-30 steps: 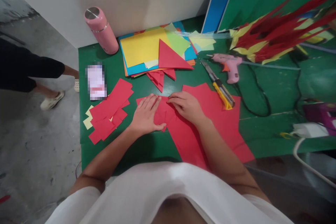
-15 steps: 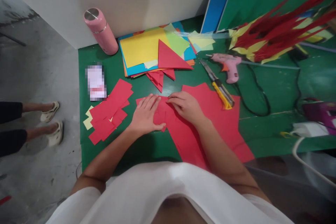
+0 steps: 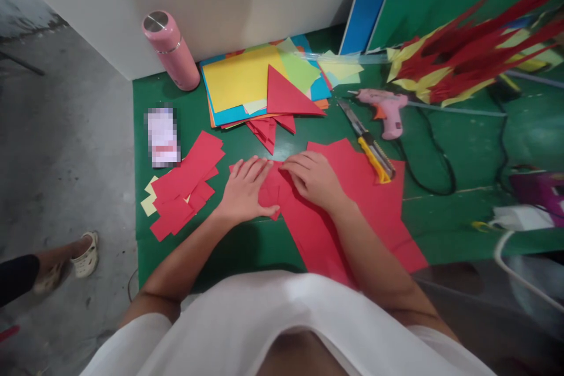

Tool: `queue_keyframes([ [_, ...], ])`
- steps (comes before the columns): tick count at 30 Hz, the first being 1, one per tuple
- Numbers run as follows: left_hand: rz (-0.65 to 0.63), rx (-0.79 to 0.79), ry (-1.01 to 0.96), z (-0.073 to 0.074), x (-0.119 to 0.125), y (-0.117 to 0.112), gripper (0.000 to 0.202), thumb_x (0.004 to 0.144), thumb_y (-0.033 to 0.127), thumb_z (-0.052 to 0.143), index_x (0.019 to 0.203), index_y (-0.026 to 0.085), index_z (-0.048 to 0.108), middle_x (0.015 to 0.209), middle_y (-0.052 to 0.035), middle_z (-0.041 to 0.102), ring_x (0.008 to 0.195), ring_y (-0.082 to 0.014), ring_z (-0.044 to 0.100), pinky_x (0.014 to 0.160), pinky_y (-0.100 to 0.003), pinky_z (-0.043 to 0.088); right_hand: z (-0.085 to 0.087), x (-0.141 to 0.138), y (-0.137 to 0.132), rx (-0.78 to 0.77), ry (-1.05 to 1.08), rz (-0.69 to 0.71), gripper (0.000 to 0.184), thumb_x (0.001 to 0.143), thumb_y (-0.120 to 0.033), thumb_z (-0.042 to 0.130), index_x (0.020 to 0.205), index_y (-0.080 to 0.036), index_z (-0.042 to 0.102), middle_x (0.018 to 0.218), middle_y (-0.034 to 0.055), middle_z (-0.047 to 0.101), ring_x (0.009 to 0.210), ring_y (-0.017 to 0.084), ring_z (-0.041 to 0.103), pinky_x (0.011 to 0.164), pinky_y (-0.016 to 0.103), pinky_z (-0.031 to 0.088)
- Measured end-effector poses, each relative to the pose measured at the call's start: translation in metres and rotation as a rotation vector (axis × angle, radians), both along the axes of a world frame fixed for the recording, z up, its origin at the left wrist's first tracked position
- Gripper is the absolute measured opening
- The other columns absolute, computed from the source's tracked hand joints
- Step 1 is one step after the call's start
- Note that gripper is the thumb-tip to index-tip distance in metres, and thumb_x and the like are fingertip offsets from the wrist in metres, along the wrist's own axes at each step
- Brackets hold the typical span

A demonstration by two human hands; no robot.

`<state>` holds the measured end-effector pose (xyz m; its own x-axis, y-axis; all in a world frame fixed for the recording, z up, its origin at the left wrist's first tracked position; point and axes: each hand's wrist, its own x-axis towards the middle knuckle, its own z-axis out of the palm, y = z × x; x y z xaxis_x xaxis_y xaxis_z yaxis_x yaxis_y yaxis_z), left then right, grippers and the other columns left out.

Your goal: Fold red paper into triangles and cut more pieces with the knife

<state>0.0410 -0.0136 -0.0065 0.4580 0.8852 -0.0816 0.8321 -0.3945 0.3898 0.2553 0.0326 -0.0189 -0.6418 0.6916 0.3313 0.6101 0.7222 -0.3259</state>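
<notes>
My left hand point(image 3: 244, 194) lies flat with its fingers spread, pressing a small piece of red paper point(image 3: 269, 194) against the green table. Its thumb points toward my right hand point(image 3: 312, 179), whose fingers are curled and pinch the upper right part of that red paper. Beneath my right hand and forearm lie large red paper sheets point(image 3: 374, 217), overlapping one another. A folded red paper triangle point(image 3: 288, 95) rests beyond my hands on a stack of coloured paper point(image 3: 235, 79). Several cut red strips point(image 3: 187, 173) lie in a loose pile left of my left hand.
A yellow utility knife point(image 3: 372, 153) lies on the red sheets' far edge, beside a pink glue gun point(image 3: 385, 108) with a black cord. A pink bottle point(image 3: 174, 53) and a blurred phone-like object point(image 3: 162, 138) are at left. Red and yellow paper flames point(image 3: 458, 59) stand at right.
My hands keep almost the same pose on the red paper. On the floor at left, another person's legs and shoes have shifted nearer to me.
</notes>
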Motion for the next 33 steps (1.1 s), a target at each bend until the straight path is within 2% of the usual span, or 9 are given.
queue_keyframes([
  [5, 0.016, -0.009, -0.003, -0.001, -0.001, 0.000, 0.102, 0.070, 0.061, 0.073, 0.152, 0.014, 0.034, 0.153, -0.0163, 0.039, 0.148, -0.0367, 0.025, 0.123, -0.053, 0.014, -0.002, -0.010, 0.001, -0.039, -0.083, -0.042, 0.038, 0.093, -0.012, 0.039, 0.119, -0.015, 0.067, 0.102, 0.0130, 0.070, 0.093, 0.025, 0.055, 0.079, 0.039, 0.043],
  [15, 0.022, -0.009, 0.006, 0.003, 0.000, -0.001, 0.093, 0.069, 0.062, 0.074, 0.148, 0.024, 0.043, 0.152, -0.0162, 0.038, 0.148, -0.0381, 0.024, 0.121, -0.058, 0.015, 0.008, 0.006, -0.008, 0.058, -0.116, -0.210, 0.030, 0.088, -0.010, 0.050, 0.101, -0.020, 0.074, 0.101, 0.0061, 0.072, 0.093, 0.024, 0.050, 0.071, 0.038, 0.030],
  [23, 0.014, 0.032, -0.009, -0.001, -0.001, -0.001, 0.088, 0.070, 0.064, 0.073, 0.144, 0.024, 0.047, 0.152, -0.0172, 0.038, 0.148, -0.0387, 0.025, 0.120, -0.060, 0.015, 0.009, -0.016, -0.001, -0.057, -0.201, -0.099, 0.042, 0.090, -0.009, 0.044, 0.123, -0.022, 0.066, 0.105, 0.0086, 0.069, 0.092, 0.026, 0.048, 0.071, 0.040, 0.029],
  [28, 0.028, 0.028, -0.012, -0.002, 0.000, -0.001, 0.083, 0.069, 0.064, 0.074, 0.137, 0.020, 0.055, 0.153, -0.0186, 0.036, 0.147, -0.0403, 0.025, 0.120, -0.062, 0.015, 0.013, -0.030, 0.008, -0.075, -0.258, -0.026, 0.044, 0.091, -0.008, 0.042, 0.128, -0.021, 0.063, 0.098, 0.0098, 0.068, 0.088, 0.026, 0.046, 0.069, 0.040, 0.027],
  [33, 0.024, 0.029, -0.003, -0.003, 0.000, -0.002, 0.086, 0.070, 0.065, 0.072, 0.141, 0.021, 0.052, 0.150, -0.0203, 0.039, 0.147, -0.0405, 0.025, 0.120, -0.062, 0.014, 0.012, -0.021, 0.006, -0.035, -0.271, -0.055, 0.047, 0.091, -0.008, 0.041, 0.128, -0.024, 0.064, 0.094, 0.0094, 0.065, 0.085, 0.025, 0.046, 0.067, 0.039, 0.026],
])
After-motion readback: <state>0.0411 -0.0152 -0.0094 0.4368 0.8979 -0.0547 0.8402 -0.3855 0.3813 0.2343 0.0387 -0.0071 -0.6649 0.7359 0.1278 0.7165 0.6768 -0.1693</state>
